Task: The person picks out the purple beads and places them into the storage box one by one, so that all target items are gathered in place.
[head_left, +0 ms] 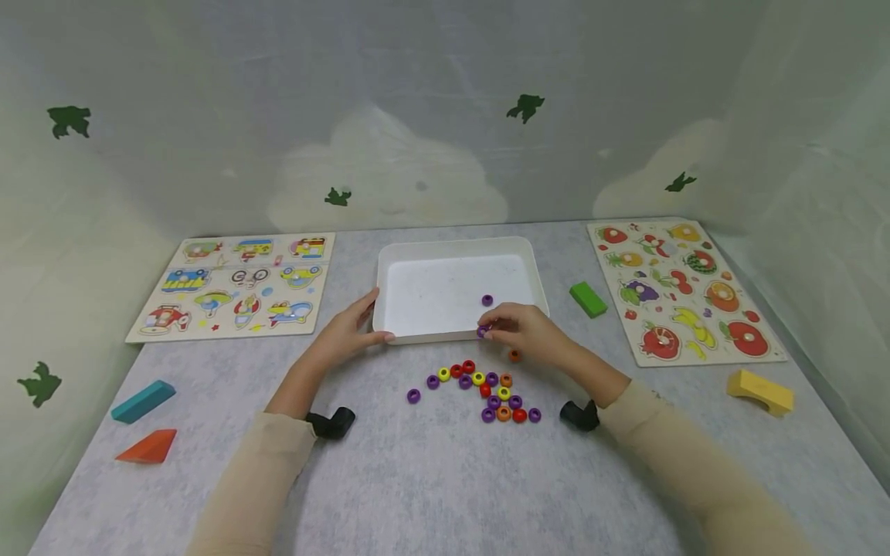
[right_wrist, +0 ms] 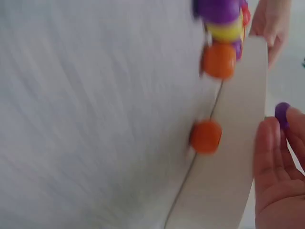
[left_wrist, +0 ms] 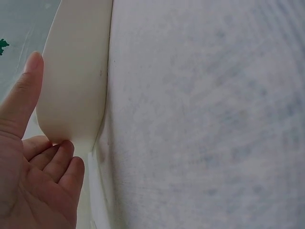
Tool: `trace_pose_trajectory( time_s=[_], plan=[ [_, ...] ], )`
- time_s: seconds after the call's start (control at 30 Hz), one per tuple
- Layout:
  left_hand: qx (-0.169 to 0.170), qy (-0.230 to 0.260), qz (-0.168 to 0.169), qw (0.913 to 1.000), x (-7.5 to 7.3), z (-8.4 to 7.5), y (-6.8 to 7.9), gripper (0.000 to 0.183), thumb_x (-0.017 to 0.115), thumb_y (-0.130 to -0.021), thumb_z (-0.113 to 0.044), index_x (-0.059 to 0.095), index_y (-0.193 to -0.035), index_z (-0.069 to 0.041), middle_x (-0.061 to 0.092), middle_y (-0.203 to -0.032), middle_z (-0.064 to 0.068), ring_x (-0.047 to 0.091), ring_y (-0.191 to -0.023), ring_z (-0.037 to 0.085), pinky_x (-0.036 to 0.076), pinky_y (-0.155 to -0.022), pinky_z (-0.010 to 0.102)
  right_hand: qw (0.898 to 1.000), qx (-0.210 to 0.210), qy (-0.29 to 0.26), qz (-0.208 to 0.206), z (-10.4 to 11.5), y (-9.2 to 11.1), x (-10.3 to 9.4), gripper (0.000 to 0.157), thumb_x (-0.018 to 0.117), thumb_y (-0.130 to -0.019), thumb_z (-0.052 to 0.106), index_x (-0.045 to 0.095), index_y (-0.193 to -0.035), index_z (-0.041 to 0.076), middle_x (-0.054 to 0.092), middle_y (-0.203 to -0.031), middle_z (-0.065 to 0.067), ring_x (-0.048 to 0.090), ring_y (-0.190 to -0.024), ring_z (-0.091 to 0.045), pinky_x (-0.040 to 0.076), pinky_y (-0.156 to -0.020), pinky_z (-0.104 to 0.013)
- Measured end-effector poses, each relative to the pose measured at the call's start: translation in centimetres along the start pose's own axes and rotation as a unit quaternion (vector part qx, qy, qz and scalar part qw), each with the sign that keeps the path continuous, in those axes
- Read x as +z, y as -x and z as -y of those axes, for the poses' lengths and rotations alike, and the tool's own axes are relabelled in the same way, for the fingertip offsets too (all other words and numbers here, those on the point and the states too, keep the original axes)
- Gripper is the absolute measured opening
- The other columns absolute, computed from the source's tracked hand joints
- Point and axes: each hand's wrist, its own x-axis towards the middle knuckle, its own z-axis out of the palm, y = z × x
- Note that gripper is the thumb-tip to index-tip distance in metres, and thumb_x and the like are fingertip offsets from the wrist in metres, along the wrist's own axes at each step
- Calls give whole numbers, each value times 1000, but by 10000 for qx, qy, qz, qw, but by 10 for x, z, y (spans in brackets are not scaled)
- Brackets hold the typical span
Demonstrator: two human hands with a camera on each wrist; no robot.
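Note:
My left hand [head_left: 342, 332] grips the front left corner of a white tray [head_left: 455, 337]. In the left wrist view its thumb lies along the tray rim and its bent fingers [left_wrist: 59, 160] touch the corner. My right hand [head_left: 527, 333] pinches a purple bead [right_wrist: 282, 113] between thumb and fingers, right over the tray's front wall. Another purple bead [head_left: 487, 300] lies inside the tray. An orange bead [head_left: 514, 355] sits just outside the front wall, below the right hand. Nearer me on the table is a loose group of purple, red, yellow and orange beads [head_left: 493, 402].
A vehicle puzzle board [head_left: 278, 300] lies at the back left, a fruit puzzle board [head_left: 647, 293] at the back right. Around them are a green block [head_left: 588, 300], a yellow arched block [head_left: 761, 391], a teal block [head_left: 143, 401] and an orange wedge [head_left: 149, 447].

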Motion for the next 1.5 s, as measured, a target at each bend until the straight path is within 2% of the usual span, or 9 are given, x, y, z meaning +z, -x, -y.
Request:
trace_pose_trajectory(
  time_s=[0.2,0.43,0.67,0.77,0.97,1.17,1.3,1.4,1.5],
  plan=[
    [55,25,-19,10000,0,-1,0,94,61,-62,-52,10,-134,-19,12,-136,4,22,-120,19,20,-97,33,9984,377,240,-354,-12,-22,-9,16,57,-78,16,60,-92,13,57,-86,5,52,-76,-6,46,-69,-19],
    [59,13,-11,10000,0,-1,0,93,61,-62,-51,10,-134,-19,12,-136,4,21,-120,20,19,-98,35,9899,1167,803,-23,-29,-41,-11,15,57,-78,14,61,-93,11,57,-89,2,51,-82,-10,44,-73,-25],
    [75,20,-48,10000,0,0,1,92,61,-63,-50,11,-134,-18,13,-136,5,21,-120,19,18,-98,35,9826,1496,1091,121,-29,-48,-7,16,56,-79,13,61,-94,10,56,-92,-1,50,-85,-13,42,-76,-27],
    [88,53,-30,9999,0,0,1,93,61,-63,-50,11,-134,-18,12,-136,4,21,-120,19,18,-98,35,9862,1285,1044,0,-26,-44,-8,20,57,-78,15,59,-97,9,56,-93,-1,50,-86,-12,42,-76,-26],
    [111,173,-21,9998,0,1,1,93,62,-63,-50,11,-134,-19,12,-136,3,21,-120,18,19,-98,33,9974,354,569,-276,-10,-21,-9,31,61,-75,23,55,-102,7,55,-97,-4,50,-86,-16,43,-77,-28],
    [146,177,-13,9997,0,0,2,93,61,-63,-50,10,-134,-18,12,-136,4,21,-120,19,19,-98,33,9982,-574,120,139,-1,10,-1,32,63,-73,16,55,-101,2,55,-97,-10,51,-87,-23,45,-75,-32],
    [148,190,-16,9997,0,0,2,93,61,-63,-50,11,-134,-18,12,-136,4,21,-120,20,20,-98,33,9970,-273,-12,723,-1,23,5,31,63,-73,13,55,-101,4,56,-97,-7,51,-86,-18,45,-73,-30],
    [152,195,-11,9997,0,1,1,93,61,-63,-51,11,-134,-18,12,-136,4,21,-120,19,20,-98,32,9931,98,252,1142,0,27,10,29,62,-74,15,56,-102,8,56,-98,-1,51,-86,-9,44,-73,-22],
    [158,202,-20,9997,1,1,1,92,61,-63,-50,11,-134,-18,12,-136,4,21,-120,19,20,-98,32,9871,165,679,1437,1,28,14,26,60,-75,15,57,-100,11,56,-95,3,51,-83,-5,43,-73,-18]
  ],
)
